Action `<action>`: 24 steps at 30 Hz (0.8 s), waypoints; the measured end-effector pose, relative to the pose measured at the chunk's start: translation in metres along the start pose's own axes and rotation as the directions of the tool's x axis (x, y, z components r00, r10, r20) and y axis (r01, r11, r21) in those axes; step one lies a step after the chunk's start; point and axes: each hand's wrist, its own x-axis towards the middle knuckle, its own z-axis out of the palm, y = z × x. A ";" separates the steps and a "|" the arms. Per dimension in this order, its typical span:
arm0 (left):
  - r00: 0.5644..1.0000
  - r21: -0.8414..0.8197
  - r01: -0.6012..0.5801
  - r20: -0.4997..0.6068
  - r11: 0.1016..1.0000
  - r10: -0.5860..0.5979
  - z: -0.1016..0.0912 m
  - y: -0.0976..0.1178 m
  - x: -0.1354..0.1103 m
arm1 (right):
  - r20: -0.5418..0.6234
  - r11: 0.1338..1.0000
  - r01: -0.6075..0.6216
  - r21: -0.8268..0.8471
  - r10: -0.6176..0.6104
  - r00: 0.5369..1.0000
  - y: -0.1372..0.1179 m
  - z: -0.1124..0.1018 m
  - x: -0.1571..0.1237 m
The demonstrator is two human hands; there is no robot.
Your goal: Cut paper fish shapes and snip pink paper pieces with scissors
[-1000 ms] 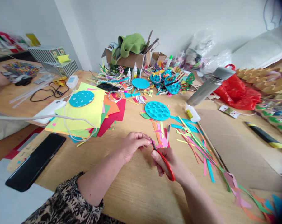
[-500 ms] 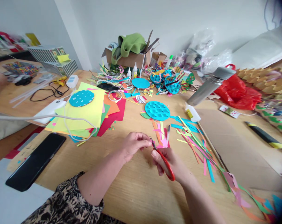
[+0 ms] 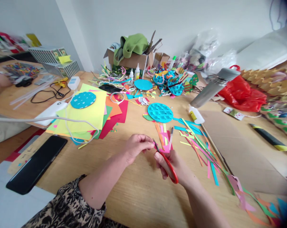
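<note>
head view: red-handled scissors (image 3: pixel 169 165) inside right grip (image 3: pixel 178 165)

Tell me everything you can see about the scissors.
The scissors have red handles, plastic by their look, and slim dark metallic-looking blades. The right hand grips the handles above the table, blades pointing forward and leftward. Their tips are by a tiny pink scrap at the fingertips of the left hand; whether they touch is too small to tell, as is how far the blades are open.
</note>
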 end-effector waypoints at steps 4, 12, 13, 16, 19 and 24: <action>1.000 0.025 -0.017 0.001 1.000 0.017 0.000 -0.001 0.000 | 0.014 1.000 0.007 -0.024 -0.007 1.000 0.002 -0.001 0.000; 1.000 0.050 0.005 -0.015 0.999 -0.005 0.000 0.002 0.000 | 0.014 1.000 0.008 -0.015 -0.008 1.000 0.001 -0.002 -0.001; 1.000 0.051 0.004 -0.011 0.999 -0.004 0.000 0.002 0.000 | 0.017 1.000 0.009 -0.016 -0.009 1.000 0.001 -0.002 -0.001; 1.000 0.053 -0.001 -0.002 0.999 0.001 -0.001 0.001 0.001 | 0.025 1.000 0.016 -0.015 -0.015 1.000 0.000 -0.002 -0.002; 1.000 0.051 0.005 -0.010 0.999 -0.005 -0.001 0.002 0.001 | 0.020 1.000 0.002 0.009 -0.002 1.000 -0.002 -0.002 -0.002; 1.000 0.034 0.004 -0.015 0.999 -0.004 -0.001 0.004 0.000 | 0.023 1.000 -0.003 0.017 0.002 1.000 -0.003 -0.001 -0.002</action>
